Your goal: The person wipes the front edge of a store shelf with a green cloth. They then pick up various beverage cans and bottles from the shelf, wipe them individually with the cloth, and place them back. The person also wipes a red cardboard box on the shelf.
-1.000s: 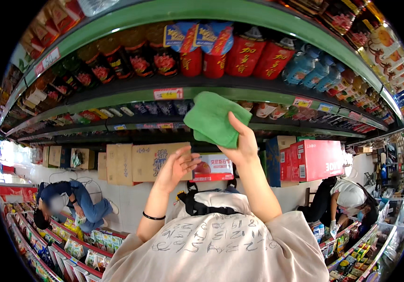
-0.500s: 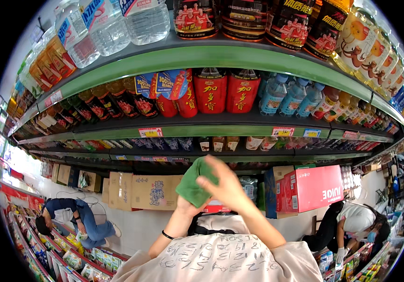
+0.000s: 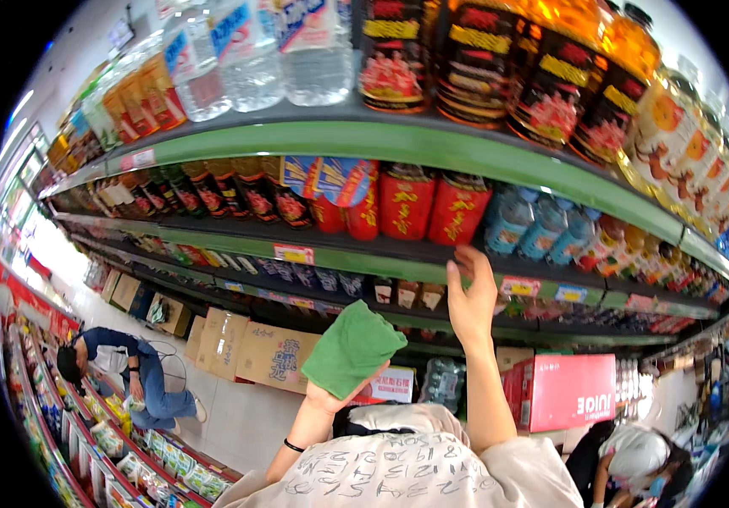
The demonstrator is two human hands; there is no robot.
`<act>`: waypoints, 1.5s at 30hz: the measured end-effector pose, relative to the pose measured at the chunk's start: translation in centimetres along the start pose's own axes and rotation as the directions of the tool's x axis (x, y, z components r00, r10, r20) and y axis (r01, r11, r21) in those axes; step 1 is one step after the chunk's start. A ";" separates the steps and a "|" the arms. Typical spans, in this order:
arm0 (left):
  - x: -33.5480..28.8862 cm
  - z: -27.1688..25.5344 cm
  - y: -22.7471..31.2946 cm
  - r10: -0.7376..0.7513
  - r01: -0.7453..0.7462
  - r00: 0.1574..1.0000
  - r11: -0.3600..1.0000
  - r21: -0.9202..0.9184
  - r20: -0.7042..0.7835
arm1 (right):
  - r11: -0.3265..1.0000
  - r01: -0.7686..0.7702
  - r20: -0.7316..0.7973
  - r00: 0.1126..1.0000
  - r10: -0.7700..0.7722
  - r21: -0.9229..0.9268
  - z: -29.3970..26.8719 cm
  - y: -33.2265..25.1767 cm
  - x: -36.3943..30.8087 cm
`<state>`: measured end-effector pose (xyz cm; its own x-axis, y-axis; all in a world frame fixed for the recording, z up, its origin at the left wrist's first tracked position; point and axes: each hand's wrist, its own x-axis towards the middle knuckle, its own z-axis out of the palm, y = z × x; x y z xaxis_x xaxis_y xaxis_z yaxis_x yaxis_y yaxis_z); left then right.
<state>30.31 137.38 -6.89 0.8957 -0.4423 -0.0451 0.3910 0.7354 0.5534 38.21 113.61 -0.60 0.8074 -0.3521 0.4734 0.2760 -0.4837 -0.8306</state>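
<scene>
A folded green cloth (image 3: 353, 350) lies over my left hand (image 3: 328, 398), which holds it from below, low in front of my chest. Most of the fingers are hidden under the cloth. My right hand (image 3: 472, 300) is raised in front of the shelf edge, with nothing in it and its thumb apart from the fingers. Its fingertips overlap the foot of a red drink pack (image 3: 459, 212); whether they touch it I cannot tell. Another red pack (image 3: 405, 203) stands to its left, and blue-labelled bottles (image 3: 514, 222) stand to its right.
Large water bottles (image 3: 318, 63) and dark-labelled amber bottles (image 3: 474, 68) line the green-edged upper shelf (image 3: 296, 140). Cardboard boxes (image 3: 267, 351) and a red carton (image 3: 572, 394) stand below. One person (image 3: 140, 377) bends at the left shelves, another (image 3: 635, 457) at lower right.
My right hand has left the cloth and reached up and right to the shelf with the red packs. My left hand keeps the cloth. The whole view has shifted and tilted.
</scene>
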 end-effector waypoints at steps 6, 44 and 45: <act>0.7 -0.7 1.3 -0.108 0.109 0.994 0.899 -0.423 0.026 | 0.998 -0.063 0.118 0.991 0.059 0.029 1.4 0.1 -1.8; -5.5 -10.9 11.7 -0.252 0.253 0.967 0.932 -0.259 0.037 | 0.892 -0.449 0.581 0.739 0.341 0.047 10.0 -6.3 -12.6; -5.2 -10.7 11.7 -0.263 0.272 0.962 0.935 -0.230 0.069 | 0.891 -0.448 0.578 0.746 0.331 0.069 9.7 -6.0 -13.2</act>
<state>32.49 153.78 -9.12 0.7446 -0.6545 -0.1310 0.6574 0.6851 0.3138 30.94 128.97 -4.77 0.9950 0.0404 -0.0911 -0.0802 -0.2183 -0.9726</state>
